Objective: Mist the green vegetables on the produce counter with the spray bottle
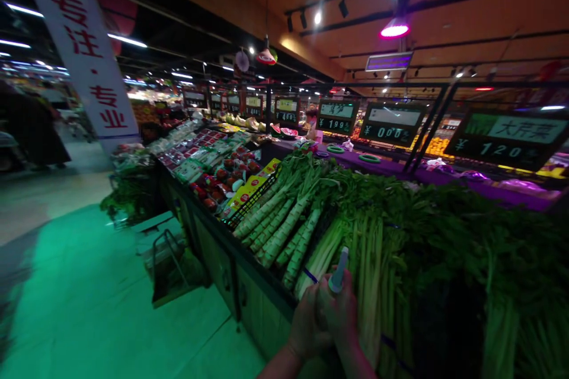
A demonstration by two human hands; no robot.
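Note:
Both my hands are together low in the centre, in front of the vegetable stand. Closed fingers of my right hand [343, 305] grip a pale grey, tapered object [339, 272] with a whitish tip pointing up; its lower part is hidden, so I cannot tell its kind. My left hand [309, 317] is closed and pressed against the right one; what it holds, if anything, is hidden. Just beyond lie celery bunches [368, 266], one pale bunch [326, 249] tied with a purple band. Thick celtuce stalks [280, 225] with leafy tops lie to their left.
Packed vegetables [217, 172] fill the stand farther left. Price signs [335, 116] hang from a rail behind. A flat cart [171, 272] with a metal handle stands on the green-lit floor [111, 308]. A person in dark clothes [31, 124] is at far left, near a printed pillar [84, 47].

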